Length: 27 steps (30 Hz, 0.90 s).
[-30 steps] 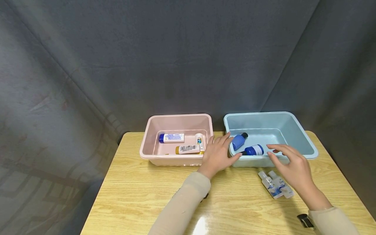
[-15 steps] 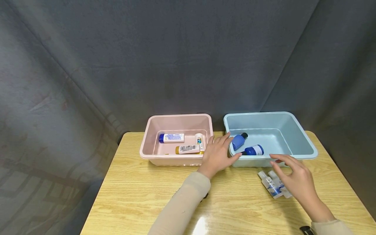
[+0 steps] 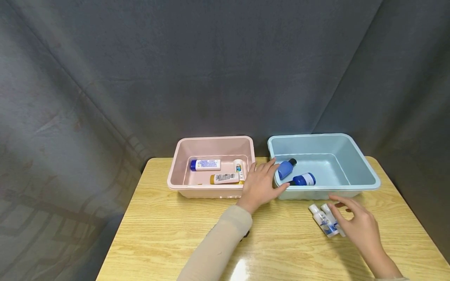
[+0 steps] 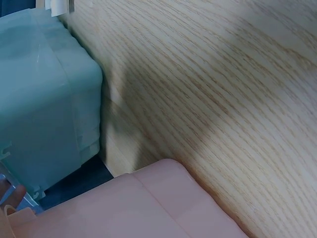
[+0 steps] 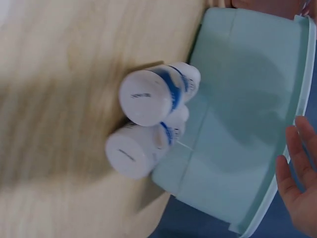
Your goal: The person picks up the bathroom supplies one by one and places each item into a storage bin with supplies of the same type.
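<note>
My left hand (image 3: 259, 188) lies over the facing rims of the pink bin (image 3: 211, 192) and the light blue bin (image 3: 327, 189), fingers spread and holding nothing. Just in front of the blue bin, two small white bottles with blue labels lie side by side on the table: the left bottle (image 3: 322, 222) shows most of its length, while the right bottle (image 3: 329, 212) is partly covered by my right hand (image 3: 359, 226). That hand hovers beside them, thumb and fingers apart with nothing between. In the right wrist view its fingers (image 5: 297, 158) appear near the bin's rim.
Inside the blue bin are a blue bottle with a black cap (image 3: 285, 169) and a dark blue bottle with a white label (image 3: 305, 179). The pink bin holds a blue-capped white bottle (image 3: 207, 165) and yellow-capped tubes (image 3: 225, 178). A grey curtain (image 3: 225, 78) hangs behind the table.
My right hand has come down and back from the blue bin's front rim to beside the white bottles. The left hand and both bins have stayed put.
</note>
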{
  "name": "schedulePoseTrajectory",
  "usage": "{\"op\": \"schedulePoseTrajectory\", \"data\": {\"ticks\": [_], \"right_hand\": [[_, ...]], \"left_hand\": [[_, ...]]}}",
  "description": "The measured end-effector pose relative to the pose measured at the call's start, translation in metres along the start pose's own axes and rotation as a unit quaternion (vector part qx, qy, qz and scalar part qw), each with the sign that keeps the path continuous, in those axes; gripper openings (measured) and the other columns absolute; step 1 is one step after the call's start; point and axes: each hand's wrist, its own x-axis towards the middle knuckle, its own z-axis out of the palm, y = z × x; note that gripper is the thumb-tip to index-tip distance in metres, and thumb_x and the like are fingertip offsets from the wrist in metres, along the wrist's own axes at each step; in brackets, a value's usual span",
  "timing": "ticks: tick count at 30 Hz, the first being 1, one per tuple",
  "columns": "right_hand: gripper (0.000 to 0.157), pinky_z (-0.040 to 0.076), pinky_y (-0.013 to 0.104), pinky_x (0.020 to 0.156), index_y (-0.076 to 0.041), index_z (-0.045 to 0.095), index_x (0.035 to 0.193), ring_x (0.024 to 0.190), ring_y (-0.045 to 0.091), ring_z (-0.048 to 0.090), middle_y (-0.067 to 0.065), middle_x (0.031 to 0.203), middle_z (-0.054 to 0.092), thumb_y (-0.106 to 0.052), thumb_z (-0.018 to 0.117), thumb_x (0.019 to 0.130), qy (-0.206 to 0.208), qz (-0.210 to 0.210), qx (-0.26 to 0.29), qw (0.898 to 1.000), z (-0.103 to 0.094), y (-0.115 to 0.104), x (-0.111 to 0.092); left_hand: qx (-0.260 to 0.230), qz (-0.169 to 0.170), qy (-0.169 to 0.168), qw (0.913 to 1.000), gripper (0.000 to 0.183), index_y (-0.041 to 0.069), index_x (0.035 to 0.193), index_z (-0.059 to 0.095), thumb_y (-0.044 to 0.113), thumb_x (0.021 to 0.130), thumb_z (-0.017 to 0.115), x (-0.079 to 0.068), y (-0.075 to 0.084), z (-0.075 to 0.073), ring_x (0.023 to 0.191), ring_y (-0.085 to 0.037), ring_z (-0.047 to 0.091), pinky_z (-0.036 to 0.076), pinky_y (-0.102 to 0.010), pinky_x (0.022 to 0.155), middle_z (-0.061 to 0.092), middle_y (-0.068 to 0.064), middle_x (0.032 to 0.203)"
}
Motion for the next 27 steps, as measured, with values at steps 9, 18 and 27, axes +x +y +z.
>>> {"op": "schedulePoseTrajectory", "data": {"ticks": [9,18,27], "right_hand": [[0.033,0.042,0.008,0.064,-0.008,0.074,0.107,0.08,-0.012,0.052,0.011,0.096,0.072,0.0,0.081,0.076,-0.019,0.041,-0.002,0.999,0.003,0.006,-0.016],[0.032,0.042,0.01,0.063,-0.009,0.074,0.107,0.074,-0.006,0.057,0.01,0.091,0.073,-0.002,0.081,0.077,-0.025,0.065,-0.008,0.998,0.01,0.011,-0.032],[0.028,0.044,0.019,0.056,-0.006,0.073,0.107,0.071,0.022,0.064,0.011,0.086,0.072,-0.009,0.081,0.08,-0.05,0.106,-0.033,0.993,0.02,0.009,-0.039]], "left_hand": [[0.005,0.0,-0.004,1.0,0.076,0.028,0.15,0.043,0.076,0.092,0.031,0.0,0.0,-0.002,0.137,-0.011,0.041,0.022,-0.044,0.118,0.032,0.008,0.159],[0.01,0.001,-0.002,0.9999,0.078,0.028,0.15,0.044,0.077,0.092,0.027,-0.001,0.0,-0.002,0.137,-0.011,0.041,0.023,-0.044,0.117,0.032,0.008,0.159],[0.007,0.002,0.009,0.9999,0.074,0.027,0.148,0.046,0.074,0.092,0.038,-0.001,0.0,0.0,0.136,-0.012,0.043,0.023,-0.044,0.117,0.034,0.008,0.158]]}}
